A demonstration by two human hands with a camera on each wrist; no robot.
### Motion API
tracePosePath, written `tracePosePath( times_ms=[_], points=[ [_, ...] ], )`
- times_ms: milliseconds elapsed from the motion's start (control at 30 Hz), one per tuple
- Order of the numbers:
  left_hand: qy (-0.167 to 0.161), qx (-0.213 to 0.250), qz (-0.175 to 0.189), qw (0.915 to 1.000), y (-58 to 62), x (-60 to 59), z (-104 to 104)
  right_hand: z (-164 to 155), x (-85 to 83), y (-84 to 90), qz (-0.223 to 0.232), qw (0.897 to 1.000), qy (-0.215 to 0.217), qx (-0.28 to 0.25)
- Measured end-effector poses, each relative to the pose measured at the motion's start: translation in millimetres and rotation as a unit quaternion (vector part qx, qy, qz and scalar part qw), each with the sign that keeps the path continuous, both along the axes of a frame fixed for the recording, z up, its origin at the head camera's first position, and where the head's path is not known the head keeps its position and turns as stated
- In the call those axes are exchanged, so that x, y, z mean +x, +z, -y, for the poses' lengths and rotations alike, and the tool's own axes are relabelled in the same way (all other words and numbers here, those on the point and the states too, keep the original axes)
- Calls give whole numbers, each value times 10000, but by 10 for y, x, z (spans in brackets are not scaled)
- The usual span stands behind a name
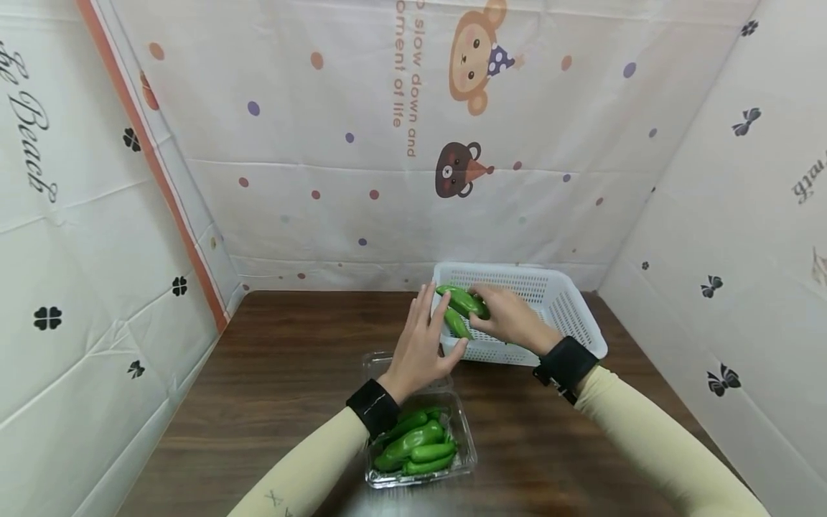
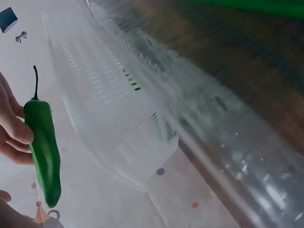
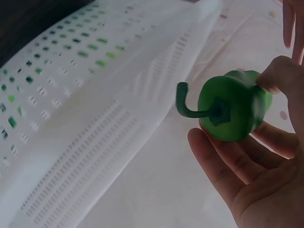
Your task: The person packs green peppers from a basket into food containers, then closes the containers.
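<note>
My right hand [image 1: 510, 319] grips a green pepper [image 1: 464, 301] over the near left corner of a white slotted basket [image 1: 568, 305]. The right wrist view shows that pepper [image 3: 235, 104] end on, stem toward the camera, pinched between thumb and fingers [image 3: 223, 166]. A second green pepper [image 1: 456, 324] shows just below it between the two hands; I cannot tell whether it is held. My left hand [image 1: 423, 341] is beside the basket's left corner with straight, spread fingers, holding nothing. In the left wrist view a pepper [image 2: 43, 152] hangs upright against fingers [image 2: 14, 135] at the left edge.
A clear plastic clamshell [image 1: 466, 459] with several green peppers [image 1: 416, 445] lies on the brown wooden table [image 1: 278, 373] under my left forearm. Printed white sheets wall the table on three sides. The basket [image 2: 109, 104] fills much of both wrist views.
</note>
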State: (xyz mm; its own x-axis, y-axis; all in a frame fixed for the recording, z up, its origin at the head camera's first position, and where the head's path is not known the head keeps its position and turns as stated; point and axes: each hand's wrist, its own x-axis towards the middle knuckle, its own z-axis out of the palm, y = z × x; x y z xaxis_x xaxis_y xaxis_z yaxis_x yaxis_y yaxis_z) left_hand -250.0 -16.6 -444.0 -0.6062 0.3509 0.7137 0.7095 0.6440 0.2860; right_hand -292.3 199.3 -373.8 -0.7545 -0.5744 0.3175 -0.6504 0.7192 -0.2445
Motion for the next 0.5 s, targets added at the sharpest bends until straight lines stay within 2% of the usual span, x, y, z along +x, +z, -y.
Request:
tracePosePath(
  times_ms=[133,333,500],
  points=[
    [-4,33,-126,9999,-33,62,5,20,105,-52,-101,9999,39,-73],
    [-173,115,-119,9997,-71,158,16,48,234,-102,-263,9992,236,-198],
    [-184,199,-204,9994,-30,210,18,68,282,-80,-492,9975,404,-308]
  ],
)
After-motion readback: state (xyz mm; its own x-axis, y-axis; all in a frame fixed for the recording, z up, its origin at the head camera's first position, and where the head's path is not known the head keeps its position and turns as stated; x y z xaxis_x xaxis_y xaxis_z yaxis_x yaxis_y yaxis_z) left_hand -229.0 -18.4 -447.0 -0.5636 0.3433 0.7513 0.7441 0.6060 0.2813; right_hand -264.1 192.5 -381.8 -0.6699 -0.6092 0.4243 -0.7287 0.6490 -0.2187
